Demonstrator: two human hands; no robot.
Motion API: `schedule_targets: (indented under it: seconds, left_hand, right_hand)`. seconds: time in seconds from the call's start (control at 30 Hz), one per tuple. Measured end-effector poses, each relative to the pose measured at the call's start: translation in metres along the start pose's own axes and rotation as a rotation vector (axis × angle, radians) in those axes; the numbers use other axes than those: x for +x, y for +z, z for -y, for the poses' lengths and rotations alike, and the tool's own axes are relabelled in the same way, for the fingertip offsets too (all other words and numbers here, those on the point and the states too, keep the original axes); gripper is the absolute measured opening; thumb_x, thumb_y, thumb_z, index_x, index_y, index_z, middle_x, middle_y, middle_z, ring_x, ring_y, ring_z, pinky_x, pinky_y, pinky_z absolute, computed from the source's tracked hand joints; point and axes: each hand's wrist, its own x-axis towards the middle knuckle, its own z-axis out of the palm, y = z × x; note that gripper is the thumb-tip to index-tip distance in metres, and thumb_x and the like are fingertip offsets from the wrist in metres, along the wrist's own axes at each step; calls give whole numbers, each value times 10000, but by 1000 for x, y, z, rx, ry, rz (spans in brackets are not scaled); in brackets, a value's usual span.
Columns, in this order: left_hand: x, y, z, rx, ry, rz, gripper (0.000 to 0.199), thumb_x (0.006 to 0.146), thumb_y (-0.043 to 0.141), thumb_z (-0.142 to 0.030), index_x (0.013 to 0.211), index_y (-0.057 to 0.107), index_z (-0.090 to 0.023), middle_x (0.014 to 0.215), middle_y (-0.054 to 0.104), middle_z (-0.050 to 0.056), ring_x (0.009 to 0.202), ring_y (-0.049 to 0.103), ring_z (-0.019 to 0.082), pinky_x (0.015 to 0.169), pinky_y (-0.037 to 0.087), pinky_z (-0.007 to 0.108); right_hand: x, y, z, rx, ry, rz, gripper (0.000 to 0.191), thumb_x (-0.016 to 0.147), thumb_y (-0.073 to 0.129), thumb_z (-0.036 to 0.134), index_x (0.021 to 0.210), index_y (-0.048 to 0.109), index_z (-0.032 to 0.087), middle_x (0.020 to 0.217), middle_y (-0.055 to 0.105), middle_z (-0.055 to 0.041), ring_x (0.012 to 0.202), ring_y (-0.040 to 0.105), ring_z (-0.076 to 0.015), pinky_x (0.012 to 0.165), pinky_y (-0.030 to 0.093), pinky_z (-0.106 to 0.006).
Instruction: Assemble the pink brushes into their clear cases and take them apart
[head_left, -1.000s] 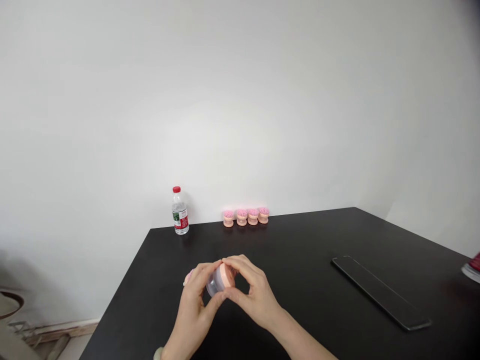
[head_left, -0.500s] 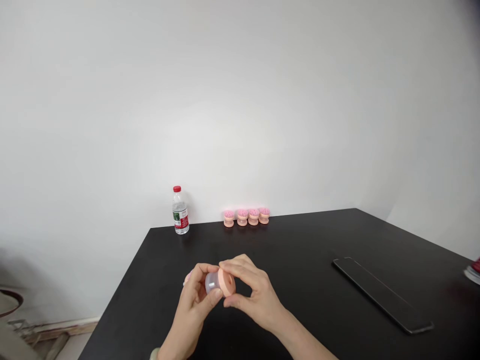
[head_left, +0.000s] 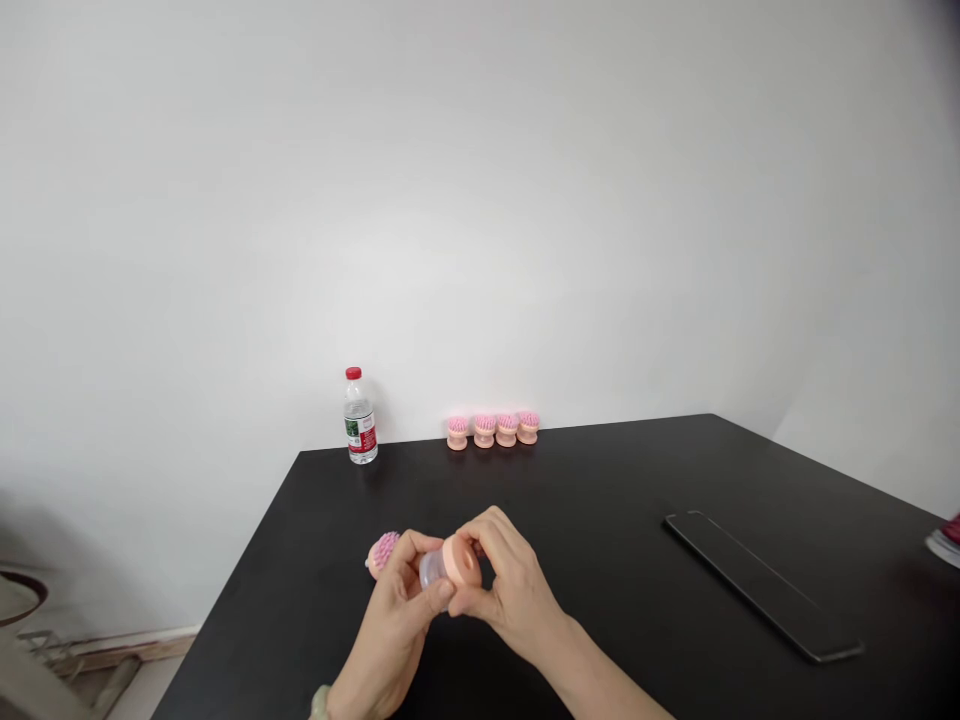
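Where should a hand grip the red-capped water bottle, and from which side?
Probably around the label, palm coming from the table's near side: the water bottle stands upright with the wall close behind. The nearest pink-bristled brush stands apart to its right, so fingers should fit there.

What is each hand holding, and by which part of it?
Both hold one clear plastic cylinder with a round peach end: the left hand around its clear side, the right hand at the peach end's edge.
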Motion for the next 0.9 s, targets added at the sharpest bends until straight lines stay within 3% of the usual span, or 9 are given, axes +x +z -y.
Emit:
schedule_targets:
  seconds: [0.13, 0.23, 0.33, 0.47, 0.57, 0.67, 0.77, 0.83, 0.9]
  left_hand:
    - [0, 3, -6, -34, -23, 13, 261, 840, 707, -456, 911, 698, -205, 873, 594, 10, 784, 539, 127, 698, 469, 245]
    - [2, 3, -9, -40, -32, 4, 297, 867, 662, -484, 885, 688, -189, 805, 605, 8, 683, 537, 112, 645, 470, 252]
    - [4, 1, -7, 13, -8, -35, 337, 855, 662, -511, 838, 671, -174, 733, 595, -2, 589, 507, 95, 578, 449, 247]
    - [6, -2, 2, 134, 75, -109, 362, 833, 667, -541, 800, 635, -181, 682, 585, -18, 534, 495, 90, 535, 430, 241]
    - [5, -4, 8, 276, 144, -127, 348, 837, 650, -547, 841, 618, -201, 672, 592, -22, 538, 534, 117, 541, 451, 258]
    - [5, -9, 8, 411, 204, -137, 317, 793, 706, -511, 863, 623, -213, 699, 612, -19, 554, 572, 146, 545, 471, 279]
    - [9, -17, 1, 437, 302, -242, 312, 727, 791, -425, 902, 638, -217, 801, 651, -1, 686, 616, 174, 627, 493, 282]
    - [14, -24, -8, 346, 340, -397, 360, 696, 824, -382, 949, 623, -222, 886, 663, 4, 789, 629, 174, 697, 499, 274]
    - [19, -32, -16, 186, 346, -545, 436, 656, 859, -354, 980, 594, -229, 927, 655, -7, 844, 634, 160, 752, 499, 269]
  right_hand:
    - [3, -7, -2, 97, -25, 97, 763, 822, 420, 812, 1222, 572, 180, 1079, 630, -134, 923, 591, -254, 752, 545, -384]
    - [4, -10, -2, 188, -55, 174, 642, 908, 513, 665, 1360, 517, 209, 1231, 601, -139, 1070, 582, -263, 879, 540, -406]
    - [4, -8, -1, 214, -52, 169, 494, 945, 549, 558, 1302, 569, 217, 1116, 643, -108, 997, 601, -242, 875, 534, -404]
    - [2, -1, 2, 158, 1, 144, 415, 925, 544, 601, 1053, 619, 213, 889, 641, -64, 837, 570, -221, 739, 525, -363]
    - [0, 4, 2, 117, 31, 132, 489, 936, 419, 681, 837, 553, 222, 790, 585, -35, 749, 532, -200, 662, 489, -336]
    - [-4, 8, -1, 130, 73, 129, 539, 936, 350, 717, 817, 529, 223, 776, 558, -20, 708, 524, -180, 639, 475, -316]
    - [-9, 13, -12, 238, 145, 160, 507, 968, 347, 666, 1095, 570, 229, 920, 622, -41, 804, 593, -190, 737, 520, -336]
    - [-12, 19, -22, 250, 245, 182, 486, 962, 472, 574, 1322, 481, 247, 1084, 634, -64, 900, 618, -203, 817, 537, -369]
    - [-15, 27, -31, 202, 354, 216, 600, 885, 654, 421, 1414, 416, 267, 1220, 601, -81, 970, 613, -213, 849, 546, -389]
